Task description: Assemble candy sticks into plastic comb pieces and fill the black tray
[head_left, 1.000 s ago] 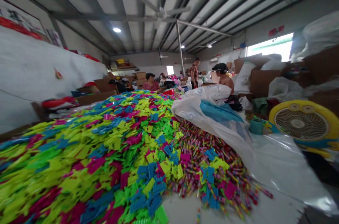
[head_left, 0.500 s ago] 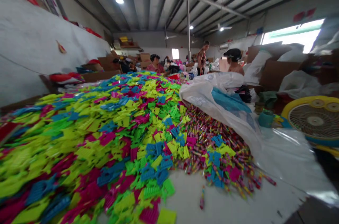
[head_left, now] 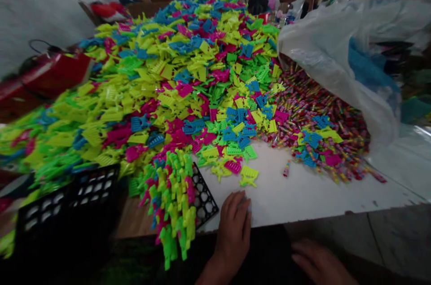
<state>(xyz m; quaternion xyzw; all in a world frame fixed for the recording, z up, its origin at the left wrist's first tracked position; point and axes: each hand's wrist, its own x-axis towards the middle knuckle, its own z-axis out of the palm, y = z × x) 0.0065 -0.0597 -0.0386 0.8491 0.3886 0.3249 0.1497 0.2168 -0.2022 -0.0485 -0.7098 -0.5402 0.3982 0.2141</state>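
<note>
My left hand [head_left: 234,222] lies at the table's front edge, fingers stretched out and nothing visible in it. Lower right, over the dark lap area, is my right hand [head_left: 318,260], slightly blurred, its fingers extended and no object seen in it. Beside my left hand stands a black tray with round holes [head_left: 206,204], partly covered by rows of upright green, yellow, pink and blue plastic pieces [head_left: 171,199]. A loose yellow plastic piece [head_left: 248,176] lies just beyond my left fingertips. Flat, ridged pieces of the same colours form a big heap [head_left: 188,74] behind.
Small pink printed tubes [head_left: 323,101] are piled at right, partly under a white plastic sack [head_left: 323,38]. More black perforated trays [head_left: 67,199] are at lower left, near a red container [head_left: 50,76]. The white tabletop [head_left: 269,199] ends in front of me. Other people are farther back.
The view has tilted down and turned left. Both my hands, the tray of upright pieces and the black trays at left have come into view.
</note>
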